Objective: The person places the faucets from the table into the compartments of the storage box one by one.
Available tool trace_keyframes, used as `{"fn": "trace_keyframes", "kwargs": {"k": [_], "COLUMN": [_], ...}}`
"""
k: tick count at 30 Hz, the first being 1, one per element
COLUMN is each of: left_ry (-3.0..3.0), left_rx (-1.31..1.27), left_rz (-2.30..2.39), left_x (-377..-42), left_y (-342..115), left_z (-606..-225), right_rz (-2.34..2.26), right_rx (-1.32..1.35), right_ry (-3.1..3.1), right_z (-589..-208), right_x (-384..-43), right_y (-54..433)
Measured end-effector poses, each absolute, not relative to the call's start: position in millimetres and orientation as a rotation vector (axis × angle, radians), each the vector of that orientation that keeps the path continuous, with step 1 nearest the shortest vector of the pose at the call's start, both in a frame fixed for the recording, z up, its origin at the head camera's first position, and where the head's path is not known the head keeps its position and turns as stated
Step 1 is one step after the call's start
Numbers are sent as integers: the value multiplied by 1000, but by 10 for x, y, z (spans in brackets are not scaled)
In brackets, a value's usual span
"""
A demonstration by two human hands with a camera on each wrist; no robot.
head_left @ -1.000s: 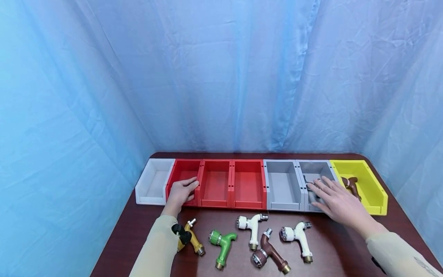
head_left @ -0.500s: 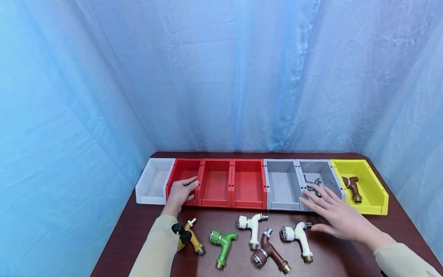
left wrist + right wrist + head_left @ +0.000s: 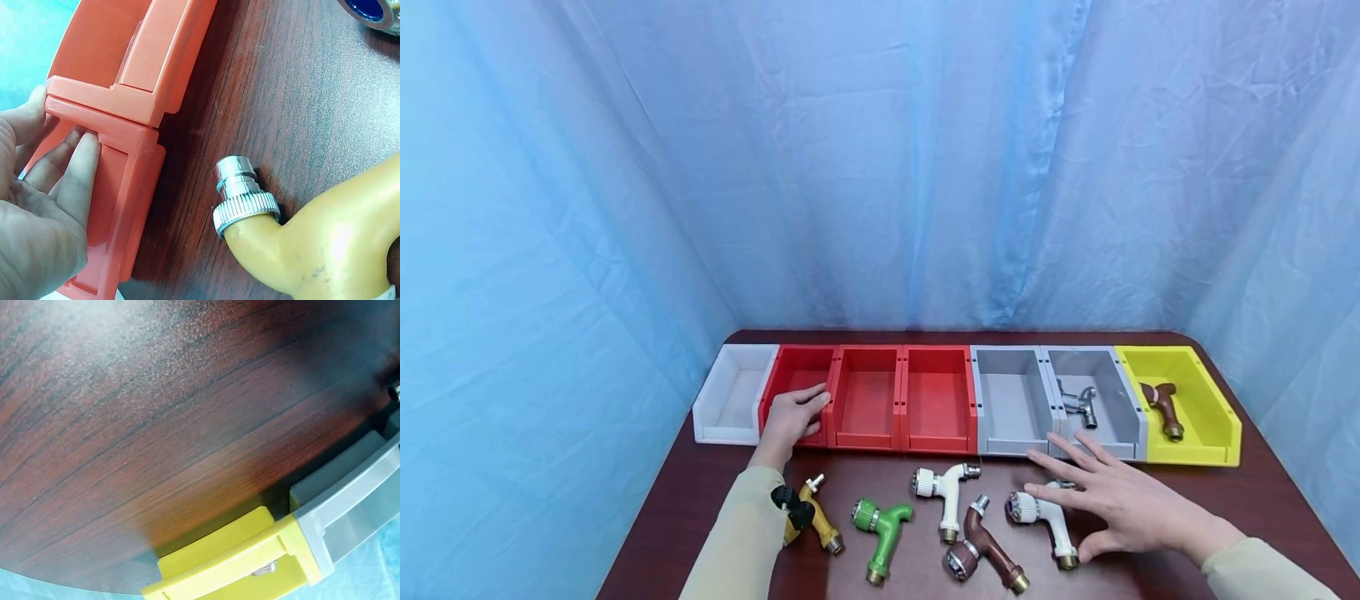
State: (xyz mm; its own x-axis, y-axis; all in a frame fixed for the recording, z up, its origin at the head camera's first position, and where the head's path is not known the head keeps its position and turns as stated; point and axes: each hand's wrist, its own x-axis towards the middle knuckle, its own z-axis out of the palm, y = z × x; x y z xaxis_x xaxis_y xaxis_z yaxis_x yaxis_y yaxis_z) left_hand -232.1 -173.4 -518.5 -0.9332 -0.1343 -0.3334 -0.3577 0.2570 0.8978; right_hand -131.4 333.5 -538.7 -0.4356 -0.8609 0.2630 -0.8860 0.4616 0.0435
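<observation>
Currently, your left hand (image 3: 790, 421): pinching the side wall where the left red bin (image 3: 805, 367) meets the middle red bin (image 3: 867, 400); the left wrist view shows your fingers reaching inside the left red bin, your thumb at the rim.
Your right hand (image 3: 1131, 504): fingers spread wide, with hold of nothing; it is above the right white tap (image 3: 1058, 529), though you cannot tell from these views whether it touches it.
Right white tap: lying on the table (image 3: 655, 533), in front of the right grey bin (image 3: 1120, 408), partly covered by your fingers.
Other taps before you: from left to right, the yellow tap (image 3: 826, 525), partly hidden by the black wrist gear (image 3: 793, 507) at your left cuff; the green tap (image 3: 886, 533); the left white tap (image 3: 951, 500); and the brown tap (image 3: 988, 542), just beside that white one's lower end.
Taps in bins: a silver tap (image 3: 1081, 407) in the right grey bin; a red-brown tap (image 3: 1167, 412) in the yellow bin (image 3: 1210, 417).
Rest of your row: the white bin (image 3: 733, 400) at the left end; the right red bin (image 3: 938, 400) and left grey bin (image 3: 1015, 408) mid-row.
Behind the row: a blue curtain (image 3: 880, 167).
</observation>
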Motion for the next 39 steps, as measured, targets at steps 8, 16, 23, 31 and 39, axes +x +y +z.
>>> {"fn": "trace_keyframes", "kwargs": {"k": [8,16,23,31,39], "left_ry": [2337,2330,2341,2336,2323], "left_rx": [-473,-482,-473,-475,-475], "left_rz": [1744,1740,1728,1725,1737], "left_x": [-2326,-2330,-2314,-2319,-2321], "left_y": [-1732,-1724,-1733,-1737,-1735], "left_z": [-5194,-5169,-5162,-5185,-5166], "right_rz": [238,233,245,184,139], "right_rx": [1609,1643,1660,1647,1622], "right_ry": [-2399,-2455,-2432,-2500,-2501], "right_z": [-5449,-5457,-5509,-5585,-5563], "right_x": [-1264,-1178,-1137,-1109,-1105], "right_y": [3238,3167,3128,3120,3115]}}
